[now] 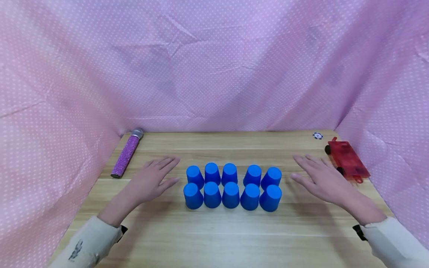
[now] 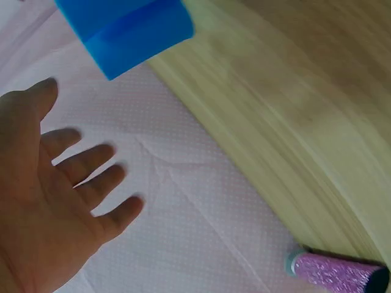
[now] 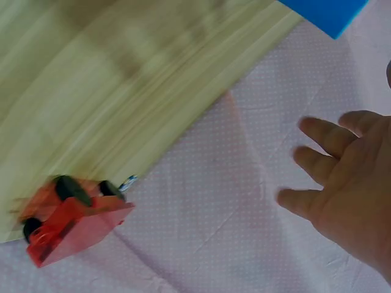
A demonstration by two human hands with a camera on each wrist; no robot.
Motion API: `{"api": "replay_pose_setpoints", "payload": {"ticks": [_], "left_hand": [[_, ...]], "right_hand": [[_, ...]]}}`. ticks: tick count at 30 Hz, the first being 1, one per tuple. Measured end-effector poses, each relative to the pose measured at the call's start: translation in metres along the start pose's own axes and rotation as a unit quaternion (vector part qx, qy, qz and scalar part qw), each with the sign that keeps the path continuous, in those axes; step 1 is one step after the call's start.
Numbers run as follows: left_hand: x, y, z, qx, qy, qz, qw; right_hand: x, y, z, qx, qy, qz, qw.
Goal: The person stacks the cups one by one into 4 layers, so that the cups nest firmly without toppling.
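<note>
Two rows of blue cups point(image 1: 231, 195) stand upside down on the wooden table, several in each row. To the left of the rows my left hand point(image 1: 152, 178) hovers with its fingers spread, touching nothing. My right hand point(image 1: 320, 180) is held the same way at the right of the cups, also holding nothing. In the left wrist view a blue cup point(image 2: 134, 33) shows above the left hand point(image 2: 61, 189), apart from the fingers. The right wrist view has only a corner of a blue cup point(image 3: 330, 12) above the right hand point(image 3: 348, 177).
A purple glitter microphone point(image 1: 127, 154) lies at the table's left edge. At the right edge is a red toy cart point(image 1: 348, 160) with black wheels, and a poker chip point(image 1: 317, 136) lies behind it. Pink dotted cloth point(image 1: 214, 74) encloses the back and sides.
</note>
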State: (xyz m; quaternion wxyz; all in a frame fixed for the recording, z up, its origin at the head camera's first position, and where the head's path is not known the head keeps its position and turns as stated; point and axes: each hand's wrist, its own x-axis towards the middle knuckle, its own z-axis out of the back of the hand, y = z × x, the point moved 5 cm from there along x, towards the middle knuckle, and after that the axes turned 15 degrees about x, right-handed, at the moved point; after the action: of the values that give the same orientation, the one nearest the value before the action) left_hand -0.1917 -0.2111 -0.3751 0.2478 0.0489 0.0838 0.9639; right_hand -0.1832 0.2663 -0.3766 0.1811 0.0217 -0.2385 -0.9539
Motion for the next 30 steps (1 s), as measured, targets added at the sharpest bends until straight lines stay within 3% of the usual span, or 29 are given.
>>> {"api": "replay_pose_setpoints", "payload": {"ticks": [4,9,14,21,30], "left_hand": [[0.012,-0.005,0.0,-0.05,0.031,0.0,0.9982],[0.027,-0.011,-0.005,-0.065,0.078,0.0,0.9948],[0.036,-0.016,-0.011,-0.076,0.102,0.003,0.9919],[0.043,-0.02,-0.015,-0.087,0.109,-0.007,0.9902],[0.052,-0.018,-0.019,-0.091,0.095,-0.028,0.9909]], "right_hand": [[0.009,0.011,-0.002,-0.008,0.019,0.0,0.9998],[0.024,0.025,-0.01,-0.008,0.051,0.015,0.9985],[0.038,0.033,-0.02,-0.007,0.086,0.021,0.9961],[0.045,0.029,-0.026,-0.002,0.107,0.004,0.9943],[0.048,0.029,-0.031,0.003,0.111,0.024,0.9936]]}}
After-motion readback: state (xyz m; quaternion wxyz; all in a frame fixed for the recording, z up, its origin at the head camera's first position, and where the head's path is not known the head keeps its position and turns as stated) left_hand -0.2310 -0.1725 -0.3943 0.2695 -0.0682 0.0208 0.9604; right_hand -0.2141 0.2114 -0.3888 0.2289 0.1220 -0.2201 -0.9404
